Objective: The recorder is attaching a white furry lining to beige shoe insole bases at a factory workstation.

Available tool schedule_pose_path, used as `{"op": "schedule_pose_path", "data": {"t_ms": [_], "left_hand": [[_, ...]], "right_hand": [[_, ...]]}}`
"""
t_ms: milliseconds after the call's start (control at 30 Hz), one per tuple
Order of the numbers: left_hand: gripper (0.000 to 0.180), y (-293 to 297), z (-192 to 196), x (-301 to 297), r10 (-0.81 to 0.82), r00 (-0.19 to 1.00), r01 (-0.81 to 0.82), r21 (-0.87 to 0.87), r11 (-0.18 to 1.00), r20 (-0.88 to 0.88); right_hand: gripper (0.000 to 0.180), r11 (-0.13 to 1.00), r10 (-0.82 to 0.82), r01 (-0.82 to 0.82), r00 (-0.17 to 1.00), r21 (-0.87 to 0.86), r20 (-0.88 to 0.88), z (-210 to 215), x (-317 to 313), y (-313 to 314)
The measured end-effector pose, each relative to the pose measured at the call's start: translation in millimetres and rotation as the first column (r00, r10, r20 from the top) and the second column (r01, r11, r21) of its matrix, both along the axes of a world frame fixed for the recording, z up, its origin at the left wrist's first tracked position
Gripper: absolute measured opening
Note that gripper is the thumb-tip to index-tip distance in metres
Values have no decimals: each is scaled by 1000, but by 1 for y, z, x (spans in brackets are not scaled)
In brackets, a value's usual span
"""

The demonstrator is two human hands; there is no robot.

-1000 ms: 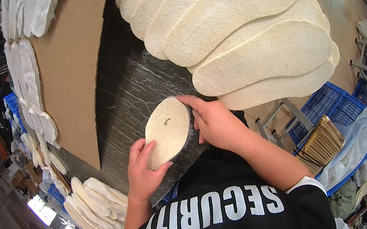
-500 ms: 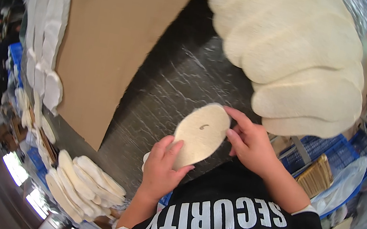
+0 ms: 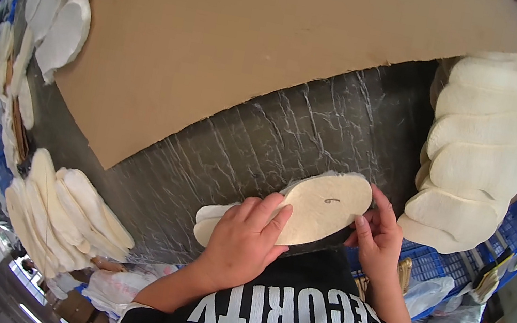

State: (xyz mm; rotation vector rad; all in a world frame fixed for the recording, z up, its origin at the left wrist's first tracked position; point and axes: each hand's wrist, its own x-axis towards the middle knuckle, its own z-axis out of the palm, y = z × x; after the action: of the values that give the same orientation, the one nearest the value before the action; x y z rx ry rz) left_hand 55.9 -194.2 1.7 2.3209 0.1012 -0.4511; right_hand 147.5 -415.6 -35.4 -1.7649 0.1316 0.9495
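I've got the cream insole [image 3: 323, 207] held just above the plastic-wrapped tabletop [image 3: 262, 141]: left hand [image 3: 242, 245] fingers pressed flat over its near end, right hand [image 3: 379, 242] fingers pinching the far edge beside the insole stack [image 3: 478, 152].

Black shirt; white lettering; bare forearms

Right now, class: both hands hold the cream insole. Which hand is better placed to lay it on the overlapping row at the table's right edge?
Probably the right hand: it grips the insole's end nearest that row, while the left hand lies farther away.
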Motion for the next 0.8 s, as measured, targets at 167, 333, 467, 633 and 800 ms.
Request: {"op": "schedule_pose_path", "data": {"t_ms": [167, 333, 467, 633, 800], "left_hand": [[63, 2, 2, 5, -27, 998, 26, -13, 1000, -60], [64, 1, 6, 8, -46, 995, 48, 12, 999, -87], [65, -2, 1, 2, -60, 994, 66, 68, 996, -89], [60, 7, 18, -5, 61, 997, -59, 36, 998, -45], [44, 32, 11, -44, 348, 935, -341, 109, 934, -59]], "right_hand": [[55, 999, -48, 48, 999, -20, -4, 4, -3, 4], [81, 831, 551, -419, 523, -367, 650, 25, 4, 15], [99, 567, 751, -683, 199, -460, 630, 24, 21, 58], [105, 500, 815, -717, 200, -486, 544, 6, 18, 63], [95, 506, 818, -667, 167, -548, 551, 4, 12, 62]]}}
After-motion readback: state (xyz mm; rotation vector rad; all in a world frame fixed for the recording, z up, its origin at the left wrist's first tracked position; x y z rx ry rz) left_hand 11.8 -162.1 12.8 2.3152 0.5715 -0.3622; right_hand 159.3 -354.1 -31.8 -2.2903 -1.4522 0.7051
